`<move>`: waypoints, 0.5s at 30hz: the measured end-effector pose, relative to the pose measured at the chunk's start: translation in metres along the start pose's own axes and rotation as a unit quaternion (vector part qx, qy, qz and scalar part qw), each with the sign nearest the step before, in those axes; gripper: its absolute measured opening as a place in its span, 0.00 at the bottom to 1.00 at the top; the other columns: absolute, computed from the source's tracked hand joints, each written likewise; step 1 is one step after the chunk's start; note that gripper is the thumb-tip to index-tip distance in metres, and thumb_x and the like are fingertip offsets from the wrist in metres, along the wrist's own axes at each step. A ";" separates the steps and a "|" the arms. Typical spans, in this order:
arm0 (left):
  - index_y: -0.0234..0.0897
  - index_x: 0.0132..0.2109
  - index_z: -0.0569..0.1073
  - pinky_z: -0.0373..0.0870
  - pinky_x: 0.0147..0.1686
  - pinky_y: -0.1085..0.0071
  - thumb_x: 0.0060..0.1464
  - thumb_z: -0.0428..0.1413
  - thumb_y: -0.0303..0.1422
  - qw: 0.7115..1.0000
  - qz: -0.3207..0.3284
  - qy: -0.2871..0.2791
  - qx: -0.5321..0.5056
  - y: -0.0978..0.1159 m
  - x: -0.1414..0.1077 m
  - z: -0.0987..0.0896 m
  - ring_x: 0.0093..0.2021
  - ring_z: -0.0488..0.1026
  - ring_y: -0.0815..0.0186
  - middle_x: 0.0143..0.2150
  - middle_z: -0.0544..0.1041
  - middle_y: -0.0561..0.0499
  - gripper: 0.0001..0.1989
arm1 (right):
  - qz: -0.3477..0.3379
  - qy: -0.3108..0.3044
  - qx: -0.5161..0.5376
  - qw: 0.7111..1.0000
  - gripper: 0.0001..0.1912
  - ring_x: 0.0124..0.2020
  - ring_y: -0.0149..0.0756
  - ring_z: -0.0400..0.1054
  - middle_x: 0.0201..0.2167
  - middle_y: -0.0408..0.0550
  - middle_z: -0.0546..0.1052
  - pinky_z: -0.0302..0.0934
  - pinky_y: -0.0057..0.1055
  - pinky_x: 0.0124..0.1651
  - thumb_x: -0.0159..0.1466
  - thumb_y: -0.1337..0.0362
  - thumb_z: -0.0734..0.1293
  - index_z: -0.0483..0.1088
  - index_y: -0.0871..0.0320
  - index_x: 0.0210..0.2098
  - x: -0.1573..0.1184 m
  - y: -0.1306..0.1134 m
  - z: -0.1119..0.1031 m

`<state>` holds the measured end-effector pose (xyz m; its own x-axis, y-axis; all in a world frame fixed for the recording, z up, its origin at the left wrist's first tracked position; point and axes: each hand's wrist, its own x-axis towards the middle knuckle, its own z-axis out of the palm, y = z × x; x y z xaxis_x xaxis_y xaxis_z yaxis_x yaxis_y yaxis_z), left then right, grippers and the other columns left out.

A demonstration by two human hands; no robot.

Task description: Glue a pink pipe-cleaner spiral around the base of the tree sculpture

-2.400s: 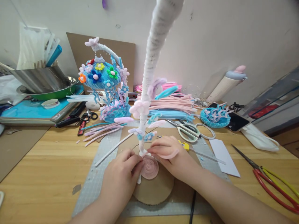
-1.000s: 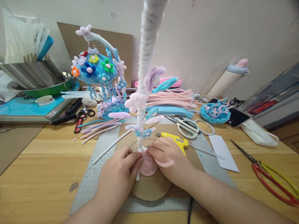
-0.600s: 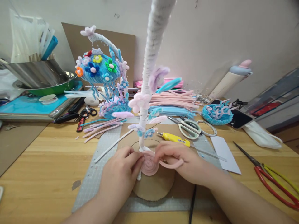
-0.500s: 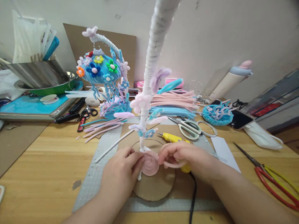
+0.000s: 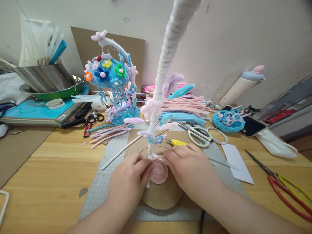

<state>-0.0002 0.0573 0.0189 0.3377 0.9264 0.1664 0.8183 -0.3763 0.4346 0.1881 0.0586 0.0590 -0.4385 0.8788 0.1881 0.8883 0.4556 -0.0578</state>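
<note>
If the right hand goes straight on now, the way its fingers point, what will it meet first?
Past the pink strip that it touches, the right hand would probably meet the white stem, near its base; depth is unclear.

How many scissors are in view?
3 clearly: black-handled scissors left, pale-green-handled metal scissors beyond the right hand, red-and-yellow-handled metal scissors far right. Dark loops at the left edge may be another.
</note>
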 end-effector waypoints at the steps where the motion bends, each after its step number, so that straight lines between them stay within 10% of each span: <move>1: 0.48 0.42 0.77 0.63 0.33 0.68 0.62 0.49 0.39 1.000 0.000 0.000 0.000 0.000 0.000 0.000 0.36 0.70 0.63 0.35 0.71 0.52 0.11 | -0.011 0.009 0.006 1.000 0.08 0.38 0.45 0.71 0.35 0.49 0.79 0.54 0.40 0.42 0.60 0.72 0.68 0.74 0.57 0.40 -0.001 -0.002 0.002; 15: 0.47 0.41 0.77 0.63 0.32 0.69 0.61 0.50 0.39 1.000 -0.004 0.004 -0.003 0.001 -0.001 0.000 0.36 0.71 0.64 0.34 0.71 0.52 0.11 | 0.016 0.054 0.120 0.991 0.05 0.33 0.37 0.68 0.31 0.45 0.76 0.55 0.32 0.35 0.64 0.68 0.65 0.71 0.56 0.31 -0.004 0.000 0.025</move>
<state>-0.0002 0.0563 0.0194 0.3273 0.9294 0.1705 0.8185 -0.3690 0.4403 0.1865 0.0588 0.0334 -0.3827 0.8788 0.2850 0.8378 0.4602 -0.2939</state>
